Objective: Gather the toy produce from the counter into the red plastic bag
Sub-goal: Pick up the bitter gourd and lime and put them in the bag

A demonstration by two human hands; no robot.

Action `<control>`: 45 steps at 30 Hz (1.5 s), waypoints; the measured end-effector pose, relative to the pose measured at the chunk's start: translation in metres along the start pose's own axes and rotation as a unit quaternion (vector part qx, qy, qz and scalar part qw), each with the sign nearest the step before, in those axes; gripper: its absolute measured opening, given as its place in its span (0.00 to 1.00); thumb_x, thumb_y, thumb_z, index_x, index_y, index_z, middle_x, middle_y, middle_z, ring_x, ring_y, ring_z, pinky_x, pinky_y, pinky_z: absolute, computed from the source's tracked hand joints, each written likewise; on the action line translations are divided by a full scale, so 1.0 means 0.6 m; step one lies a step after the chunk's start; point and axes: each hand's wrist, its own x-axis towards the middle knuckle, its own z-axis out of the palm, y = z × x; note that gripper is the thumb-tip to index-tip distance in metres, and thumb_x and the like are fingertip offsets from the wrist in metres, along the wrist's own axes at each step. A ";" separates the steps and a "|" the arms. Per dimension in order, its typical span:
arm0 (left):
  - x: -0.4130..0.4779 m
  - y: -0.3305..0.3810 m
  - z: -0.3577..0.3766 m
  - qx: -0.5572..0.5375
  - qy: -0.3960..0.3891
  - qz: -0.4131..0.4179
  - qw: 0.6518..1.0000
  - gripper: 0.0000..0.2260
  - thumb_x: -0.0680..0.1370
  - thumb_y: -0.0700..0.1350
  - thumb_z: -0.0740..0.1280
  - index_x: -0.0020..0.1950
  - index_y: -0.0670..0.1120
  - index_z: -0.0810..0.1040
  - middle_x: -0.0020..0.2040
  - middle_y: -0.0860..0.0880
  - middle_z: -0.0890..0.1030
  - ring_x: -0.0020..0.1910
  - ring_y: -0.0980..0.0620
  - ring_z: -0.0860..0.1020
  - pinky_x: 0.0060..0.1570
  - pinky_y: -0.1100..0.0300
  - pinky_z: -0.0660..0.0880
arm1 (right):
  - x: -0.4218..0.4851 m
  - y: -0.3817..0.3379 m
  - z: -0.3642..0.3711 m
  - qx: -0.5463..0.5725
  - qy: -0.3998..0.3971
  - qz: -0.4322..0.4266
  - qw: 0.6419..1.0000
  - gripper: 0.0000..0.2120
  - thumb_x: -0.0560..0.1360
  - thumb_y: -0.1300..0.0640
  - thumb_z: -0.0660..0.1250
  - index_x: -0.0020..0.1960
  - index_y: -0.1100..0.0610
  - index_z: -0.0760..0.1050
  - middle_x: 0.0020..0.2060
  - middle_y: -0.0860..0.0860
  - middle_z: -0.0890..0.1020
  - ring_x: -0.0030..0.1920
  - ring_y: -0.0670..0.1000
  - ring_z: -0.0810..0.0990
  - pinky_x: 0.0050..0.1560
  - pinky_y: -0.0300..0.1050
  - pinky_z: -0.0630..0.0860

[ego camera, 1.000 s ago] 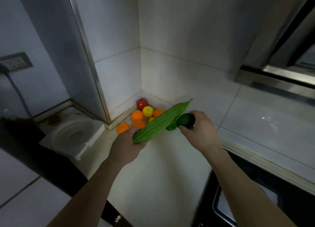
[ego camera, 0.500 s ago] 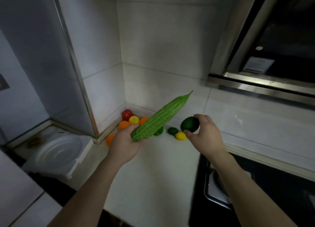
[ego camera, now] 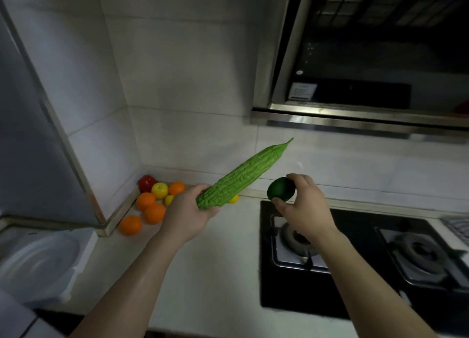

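Left hand (ego camera: 185, 221) clenches the bitter gourd (ego camera: 243, 175) by its fat end only, so it could tip out. Right hand (ego camera: 304, 210) pinches the green fruit (ego camera: 280, 189) over the stove (ego camera: 355, 299); a slip lands it there. Oranges (ego camera: 154, 212) sit far left; red bag isn't in view.

Worktop (ego camera: 215, 274): white and smooth, meeting tiled walls in a back-left corner.
Red fruit (ego camera: 146, 182): deepest in the corner, touching the yellow fruit (ego camera: 159, 190) in front of it.
Oranges (ego camera: 154, 212): 4; 1 just right of the yellow fruit, 3 nearer the front beside the metal frame (ego camera: 119, 210).
Small yellow pieces (ego camera: 168, 199): 2; 1 among the oranges, 1 by the back wall, partly hidden.
Hob (ego camera: 284, 294): black glass, set into the worktop at the right, 2 burners (ego camera: 421, 256).
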 end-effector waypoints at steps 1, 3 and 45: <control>0.002 0.012 0.008 -0.007 -0.002 0.007 1.000 0.19 0.67 0.47 0.77 0.56 0.56 0.79 0.44 0.58 0.82 0.45 0.57 0.80 0.46 0.55 0.77 | -0.006 0.008 -0.014 -0.003 0.006 0.005 1.000 0.29 0.68 0.51 0.74 0.66 0.56 0.70 0.59 0.51 0.75 0.57 0.53 0.74 0.53 0.38 0.66; 0.004 0.041 0.029 -0.017 -0.007 0.023 1.000 0.19 0.66 0.48 0.77 0.56 0.56 0.79 0.43 0.59 0.82 0.45 0.57 0.81 0.46 0.56 0.77 | -0.018 0.027 -0.041 -0.006 0.016 0.016 1.000 0.29 0.69 0.51 0.74 0.66 0.56 0.70 0.59 0.51 0.74 0.57 0.52 0.74 0.53 0.37 0.66; -0.050 0.713 0.781 -0.108 -0.294 0.282 0.907 0.24 0.67 0.52 0.76 0.62 0.55 0.79 0.53 0.55 0.83 0.52 0.56 0.80 0.53 0.58 0.76 | -0.354 0.635 -0.617 -0.178 0.251 0.313 0.899 0.25 0.67 0.49 0.74 0.60 0.53 0.71 0.51 0.47 0.73 0.51 0.49 0.73 0.48 0.38 0.64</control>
